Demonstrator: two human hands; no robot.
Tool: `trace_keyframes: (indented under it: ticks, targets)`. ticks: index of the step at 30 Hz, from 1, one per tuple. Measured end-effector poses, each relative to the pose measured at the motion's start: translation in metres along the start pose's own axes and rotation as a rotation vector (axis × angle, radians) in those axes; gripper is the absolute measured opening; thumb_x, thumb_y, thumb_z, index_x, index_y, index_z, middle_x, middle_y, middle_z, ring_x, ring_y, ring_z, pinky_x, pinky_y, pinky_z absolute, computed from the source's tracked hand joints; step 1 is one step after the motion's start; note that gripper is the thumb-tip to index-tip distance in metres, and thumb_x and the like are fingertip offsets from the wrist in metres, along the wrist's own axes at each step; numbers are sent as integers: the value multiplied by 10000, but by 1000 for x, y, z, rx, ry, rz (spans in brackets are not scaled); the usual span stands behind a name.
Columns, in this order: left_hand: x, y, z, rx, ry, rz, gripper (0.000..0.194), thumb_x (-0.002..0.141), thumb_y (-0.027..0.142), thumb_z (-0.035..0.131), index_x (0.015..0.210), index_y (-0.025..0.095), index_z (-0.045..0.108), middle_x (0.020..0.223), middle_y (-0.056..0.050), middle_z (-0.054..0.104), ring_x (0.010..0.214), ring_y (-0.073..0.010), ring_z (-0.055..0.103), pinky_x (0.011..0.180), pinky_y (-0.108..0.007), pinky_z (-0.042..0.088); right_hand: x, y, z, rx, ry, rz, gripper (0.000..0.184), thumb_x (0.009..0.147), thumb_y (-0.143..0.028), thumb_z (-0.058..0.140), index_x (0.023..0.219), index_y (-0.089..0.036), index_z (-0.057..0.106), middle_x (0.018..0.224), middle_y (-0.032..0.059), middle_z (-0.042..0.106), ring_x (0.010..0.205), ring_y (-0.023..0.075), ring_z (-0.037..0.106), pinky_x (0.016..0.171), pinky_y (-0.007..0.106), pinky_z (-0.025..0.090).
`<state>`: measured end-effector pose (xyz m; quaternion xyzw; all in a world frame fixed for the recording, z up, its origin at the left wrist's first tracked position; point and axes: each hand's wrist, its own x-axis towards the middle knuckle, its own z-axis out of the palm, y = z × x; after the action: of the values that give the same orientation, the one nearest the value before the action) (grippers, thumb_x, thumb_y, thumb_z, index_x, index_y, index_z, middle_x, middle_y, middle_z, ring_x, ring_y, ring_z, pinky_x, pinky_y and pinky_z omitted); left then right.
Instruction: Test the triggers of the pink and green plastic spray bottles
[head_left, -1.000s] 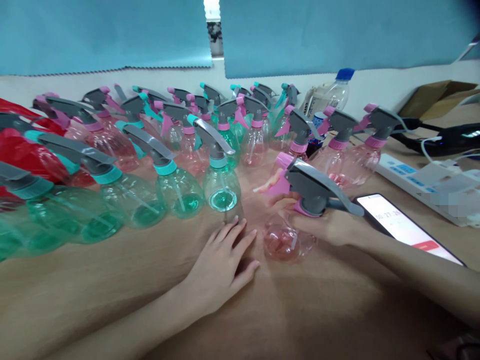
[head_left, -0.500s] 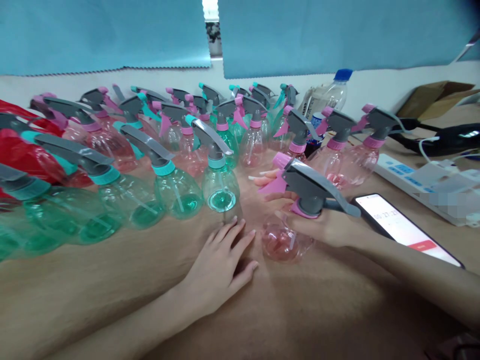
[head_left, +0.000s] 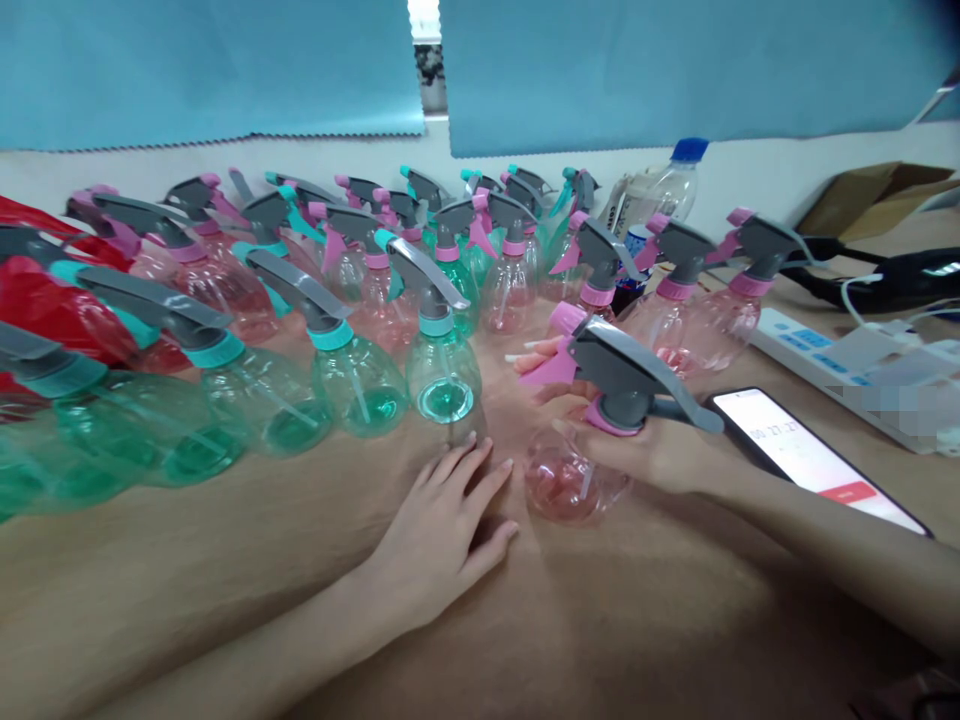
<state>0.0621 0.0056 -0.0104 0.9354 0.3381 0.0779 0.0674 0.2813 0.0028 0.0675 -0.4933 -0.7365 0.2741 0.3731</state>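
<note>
A clear pink spray bottle (head_left: pixel 577 480) with a grey and pink trigger head (head_left: pixel 622 365) stands on the table before me. My right hand (head_left: pixel 652 455) is closed around its neck and upper body, and the trigger head covers part of the fingers. To the left, my left hand (head_left: pixel 439 520) lies palm down on the table, fingers spread and holding nothing. Its fingertips are close to a green spray bottle (head_left: pixel 442 370) with a teal collar, the nearest of a row of green ones. Pink spray bottles (head_left: pixel 510 290) stand behind.
Several more green and pink spray bottles crowd the back and left. A red plastic bag (head_left: pixel 45 310) is at far left. On the right are a phone (head_left: pixel 810 450) showing a timer, a white power strip (head_left: pixel 840 370), an open cardboard box (head_left: pixel 870 205) and a blue-capped bottle (head_left: pixel 675 185).
</note>
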Motion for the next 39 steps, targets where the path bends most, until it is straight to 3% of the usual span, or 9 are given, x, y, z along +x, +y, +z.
trace_keyframes:
  ticks: [5,13,26,32,35,39]
  targets:
    - [1,0,0,7,-13,-4,492,934,417,487,1354,160,464,1447,-145,404,1315,-305,370,1039,-496,352,0,1,0,5,-23,-13,110,736,-176,452,704,-242,534,869,23,700,945,224,676,832,355,550]
    - [-1,0,2,14,8,5,489,933,423,487,1348,164,470,1439,-139,415,1312,-303,372,1042,-495,349,3,5,2,50,-10,-48,52,704,-245,471,689,-232,519,865,24,696,814,212,685,770,371,573]
    - [0,-1,1,23,-2,4,494,938,423,478,1360,167,459,1446,-137,405,1318,-291,361,1042,-492,349,4,3,2,92,-23,-85,104,704,-204,462,607,-236,477,749,-9,682,836,179,674,759,281,559]
    - [-1,-1,2,20,7,10,497,932,421,490,1352,156,466,1437,-146,414,1310,-302,372,1038,-498,354,2,9,1,13,5,0,64,689,-251,485,642,-230,448,793,30,652,762,192,666,765,331,558]
    - [-1,-1,3,13,17,12,497,933,422,487,1355,161,461,1438,-142,413,1313,-301,369,1039,-496,353,2,9,2,61,-14,52,67,677,-256,480,635,-236,431,678,2,594,728,192,658,787,361,552]
    - [-1,-1,3,10,15,9,493,931,414,489,1354,161,462,1439,-141,412,1313,-305,369,1036,-493,359,3,4,3,116,5,50,32,661,-223,484,633,-237,481,702,-2,603,739,177,642,744,329,551]
